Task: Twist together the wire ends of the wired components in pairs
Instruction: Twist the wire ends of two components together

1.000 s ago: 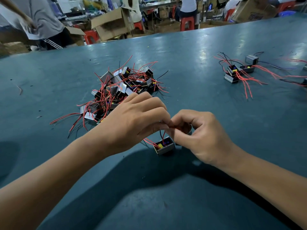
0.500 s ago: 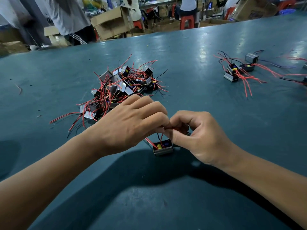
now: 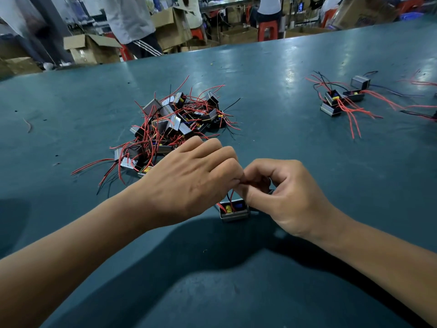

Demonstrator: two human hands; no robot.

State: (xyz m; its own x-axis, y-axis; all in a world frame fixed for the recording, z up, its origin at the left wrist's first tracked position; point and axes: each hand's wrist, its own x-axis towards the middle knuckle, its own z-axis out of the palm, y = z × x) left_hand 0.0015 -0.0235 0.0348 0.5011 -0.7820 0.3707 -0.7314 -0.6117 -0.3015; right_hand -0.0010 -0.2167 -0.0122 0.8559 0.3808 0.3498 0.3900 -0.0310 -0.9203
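A small metal-cased wired component [image 3: 234, 210] with red and black leads and a yellow part inside sits on the teal table [image 3: 272, 129], just below my fingertips. My left hand [image 3: 189, 183] and my right hand [image 3: 281, 195] meet above it, fingertips together, pinching its wire ends. The wire ends themselves are hidden between my fingers. Behind my left hand lies a tangled pile of wired components [image 3: 175, 121] with red and black leads.
A smaller group of wired components [image 3: 340, 100] with red leads lies at the far right, more wires trailing to the right edge. A loose wire scrap [image 3: 28, 125] lies far left. Cardboard boxes [image 3: 92, 48], red stools and standing people are beyond the table's far edge.
My hands stay pinched on the wires with only slight finger shifts. The component has moved a little under my fingers. A person beyond the table has walked to the right.
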